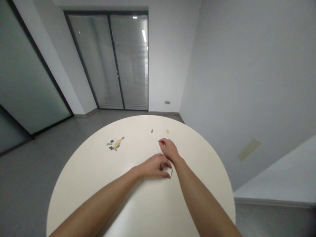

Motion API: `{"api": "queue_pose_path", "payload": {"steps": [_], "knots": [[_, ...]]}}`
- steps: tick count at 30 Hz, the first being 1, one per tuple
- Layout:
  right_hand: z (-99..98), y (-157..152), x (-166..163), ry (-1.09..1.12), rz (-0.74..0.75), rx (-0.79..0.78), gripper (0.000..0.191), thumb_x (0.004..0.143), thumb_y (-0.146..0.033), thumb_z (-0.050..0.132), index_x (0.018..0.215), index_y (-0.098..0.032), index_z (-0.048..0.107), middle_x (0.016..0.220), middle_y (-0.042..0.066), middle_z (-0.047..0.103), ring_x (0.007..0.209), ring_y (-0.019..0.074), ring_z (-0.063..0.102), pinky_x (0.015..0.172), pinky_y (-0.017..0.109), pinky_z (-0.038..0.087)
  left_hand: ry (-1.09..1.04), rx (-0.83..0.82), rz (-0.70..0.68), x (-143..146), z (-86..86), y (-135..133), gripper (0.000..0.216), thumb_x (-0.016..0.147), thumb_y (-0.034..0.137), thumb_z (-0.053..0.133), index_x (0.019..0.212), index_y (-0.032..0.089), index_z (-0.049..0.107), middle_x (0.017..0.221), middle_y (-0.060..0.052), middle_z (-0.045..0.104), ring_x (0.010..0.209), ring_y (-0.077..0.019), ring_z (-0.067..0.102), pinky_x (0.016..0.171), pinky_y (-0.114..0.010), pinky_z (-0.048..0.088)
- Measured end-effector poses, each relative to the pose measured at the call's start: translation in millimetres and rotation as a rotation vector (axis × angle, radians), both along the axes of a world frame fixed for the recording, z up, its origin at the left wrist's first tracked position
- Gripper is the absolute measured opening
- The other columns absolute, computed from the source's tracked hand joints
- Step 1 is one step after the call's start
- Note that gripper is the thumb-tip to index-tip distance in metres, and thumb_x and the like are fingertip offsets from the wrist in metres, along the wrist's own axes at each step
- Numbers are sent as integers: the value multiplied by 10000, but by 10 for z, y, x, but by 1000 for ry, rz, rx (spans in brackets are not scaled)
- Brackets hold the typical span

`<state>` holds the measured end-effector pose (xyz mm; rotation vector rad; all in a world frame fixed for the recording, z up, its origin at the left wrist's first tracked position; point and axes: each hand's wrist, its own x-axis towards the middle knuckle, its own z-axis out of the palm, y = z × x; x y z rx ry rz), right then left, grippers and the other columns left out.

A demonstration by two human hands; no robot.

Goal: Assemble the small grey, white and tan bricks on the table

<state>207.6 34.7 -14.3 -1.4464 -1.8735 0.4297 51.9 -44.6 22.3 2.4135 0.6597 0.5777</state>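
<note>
My left hand (153,166) rests low over the white table, its thumb and fingers closed around the edges of a small flat whitish piece (168,171). Part of that piece is hidden under the fingers. Just beyond it, my right hand (170,149) is bent to the left with its fingertips drawn together; whatever is between them is too small or hidden to make out. Past the right hand lie a small yellow piece (167,131) and a small grey piece (152,131), apart from each other. Farther left is a loose pile of small flat pieces (116,144) in grey, yellow, white and black.
The round white table (84,184) has its curved far edge beyond the small pieces. A wall with a socket plate (167,102) and a glass door with blinds (128,62) stand behind it. Another wall (247,82) rises on the right, with a second plate (250,149).
</note>
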Motion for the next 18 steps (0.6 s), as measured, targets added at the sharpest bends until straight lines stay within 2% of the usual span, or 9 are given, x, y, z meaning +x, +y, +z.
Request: {"api": "queue_pose_path", "payload": {"steps": [3, 7, 10, 18], "knots": [[7, -6, 0, 2, 12, 2, 192, 899, -231, 566, 996, -217, 732, 985, 47, 748, 899, 184, 662, 834, 294, 482, -5, 38, 136, -68, -24, 71, 275, 777, 336, 768, 1027, 228, 728, 1018, -19, 735, 996, -205, 629, 953, -313, 435], [13, -21, 2, 17, 35, 18, 180, 889, -241, 583, 983, -208, 734, 973, 54, 747, 891, 185, 658, 825, 294, 479, 47, 142, 314, -137, -68, 171, 195, 822, 279, 694, 1009, 234, 725, 873, -1, 730, 877, -196, 631, 871, -319, 436], [10, -22, -5, 64, 66, -8, 169, 893, -255, 588, 959, -207, 735, 944, 51, 751, 875, 184, 666, 826, 297, 482, 63, 182, 444, -176, -98, 222, 230, 835, 235, 651, 1055, 240, 718, 808, 3, 713, 792, -186, 616, 792, -308, 435], [46, -76, -25, 86, 111, -24, 170, 905, -298, 585, 924, -220, 735, 932, 46, 757, 863, 188, 681, 828, 304, 494, 3, 159, 683, -249, -160, 292, 226, 830, 211, 630, 1037, 253, 710, 900, -5, 733, 809, -175, 629, 713, -279, 418]]}}
